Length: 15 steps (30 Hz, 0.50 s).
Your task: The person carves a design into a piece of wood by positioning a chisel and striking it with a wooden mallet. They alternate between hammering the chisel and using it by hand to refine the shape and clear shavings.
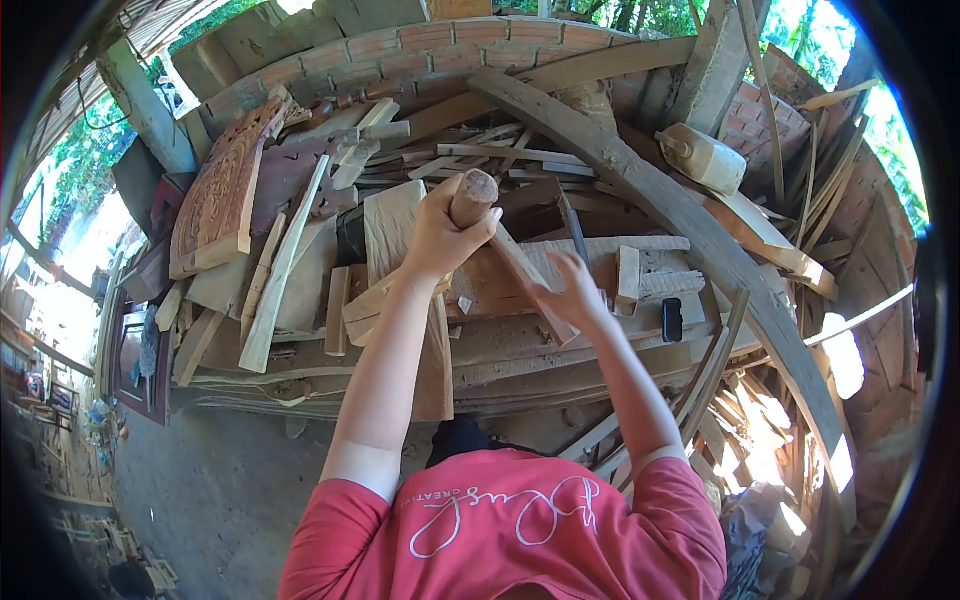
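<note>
My left hand [450,235] is wrapped round a thick, round-ended piece of wood [475,192], its worn blunt end pointing up toward me. The lower part is hidden behind my fist. To its right, my right hand [575,298] has its thumb and fingers apart, over the edge of a squared wooden strip [535,287] that slants across the work pile. A slim dark bar [573,225] stands just beyond those fingers. Below and between my arms lie a light wood block [370,312] and a thick board [480,285].
A phone [672,320] lies right of my right hand. Carved brown panels [225,190] lean at left. A long curved beam [640,180] arcs across the right side, with a plastic jug [703,158] behind it. A brick wall [430,50] closes the back.
</note>
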Available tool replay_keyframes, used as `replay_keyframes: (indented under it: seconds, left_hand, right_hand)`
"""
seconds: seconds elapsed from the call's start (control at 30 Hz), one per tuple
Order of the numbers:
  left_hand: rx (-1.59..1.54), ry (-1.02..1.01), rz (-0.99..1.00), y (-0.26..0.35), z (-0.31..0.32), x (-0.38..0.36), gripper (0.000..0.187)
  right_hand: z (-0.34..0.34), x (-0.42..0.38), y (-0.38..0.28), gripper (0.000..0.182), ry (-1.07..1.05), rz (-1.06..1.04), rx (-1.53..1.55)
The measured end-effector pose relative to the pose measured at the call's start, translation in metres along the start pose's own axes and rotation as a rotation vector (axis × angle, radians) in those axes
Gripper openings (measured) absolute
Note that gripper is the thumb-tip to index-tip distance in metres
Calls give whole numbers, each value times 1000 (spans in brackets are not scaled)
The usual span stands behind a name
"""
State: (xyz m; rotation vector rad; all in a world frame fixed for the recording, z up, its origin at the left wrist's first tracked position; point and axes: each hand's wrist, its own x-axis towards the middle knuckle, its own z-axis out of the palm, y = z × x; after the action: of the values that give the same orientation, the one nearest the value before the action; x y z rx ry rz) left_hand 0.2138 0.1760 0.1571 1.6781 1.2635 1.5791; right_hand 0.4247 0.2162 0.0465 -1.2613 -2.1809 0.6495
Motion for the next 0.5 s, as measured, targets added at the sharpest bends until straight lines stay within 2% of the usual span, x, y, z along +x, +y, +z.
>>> replay_keyframes:
  seconds: [0.07, 0.1, 0.13, 0.17, 0.23, 0.27, 0.33, 0.37, 0.43, 0.47, 0.5]
  left_hand:
    - [6, -2, 2, -1, -1, 0, 21]
    - [14, -7, 16, 1, 0, -1, 22]
    - [21, -11, 31, 2, 0, -1, 24]
    - [19, -6, 28, 1, 2, -2, 24]
    - [-19, -16, -39, 0, 4, -4, 30]
    - [-17, -10, -40, 0, 4, -4, 30]
    - [7, -46, 49, 3, 3, -4, 41]
    - [7, -37, 47, 5, 0, -7, 41]
    - [73, -102, -178, 14, -13, -17, 56]
    - [386, -233, -278, -9, -30, -21, 70]
    - [385, -218, -285, -26, -42, -32, 70]
  right_hand:
    - [-36, 16, -35, 76, -181, -142, 729]
    - [-52, 24, -55, 76, -238, -280, 921]
    - [-65, 31, -72, 76, -240, -425, 899]
    - [-72, 38, -90, 76, -246, -424, 897]
    - [-75, 49, -120, 72, -161, -591, 870]
    - [-73, 56, -131, 72, -167, -594, 872]
    - [-66, 66, -147, 44, -107, -722, 686]
    - [-60, 68, -150, 44, -116, -725, 687]
    - [-46, 70, -152, 15, -58, -497, 727]
    - [-46, 68, -155, 7, -45, -492, 827]
    - [-45, 67, -156, 7, -61, -497, 828]
